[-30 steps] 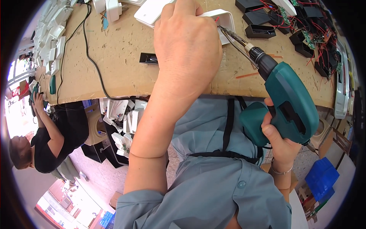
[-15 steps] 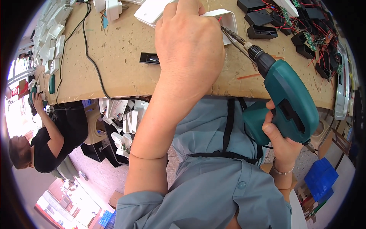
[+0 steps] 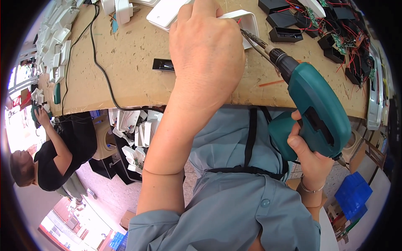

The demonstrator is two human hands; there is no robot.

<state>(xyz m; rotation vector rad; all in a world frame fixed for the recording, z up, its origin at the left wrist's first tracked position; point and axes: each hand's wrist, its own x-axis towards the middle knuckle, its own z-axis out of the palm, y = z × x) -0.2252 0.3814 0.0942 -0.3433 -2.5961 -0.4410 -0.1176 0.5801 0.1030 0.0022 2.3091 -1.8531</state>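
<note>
My left hand point(image 3: 207, 48) is closed at the top of the workbench, on a white plastic casing point(image 3: 250, 21) that shows to its right. Its fingertips are hidden behind the back of the hand. Another white plastic piece point(image 3: 163, 16) lies against the hand's left side. In my right hand point(image 3: 307, 157) is a green power drill point(image 3: 320, 104), gripped by its handle. The drill's narrow bit points up and left, and its tip reaches the casing beside my left hand. A bit of red wire shows near that tip.
A small black box point(image 3: 163, 65) lies left of my wrist. Black boxes with red wires and green circuit boards point(image 3: 337, 42) crowd the bench's right. A black cable point(image 3: 98, 62) crosses its left part, near piled white casings point(image 3: 54, 54). A co-worker point(image 3: 50, 154) sits at far left.
My hands and the drill hold nearly the same position, with only a slight leftward shift in view. The co-worker's hand at the far left has dropped a little.
</note>
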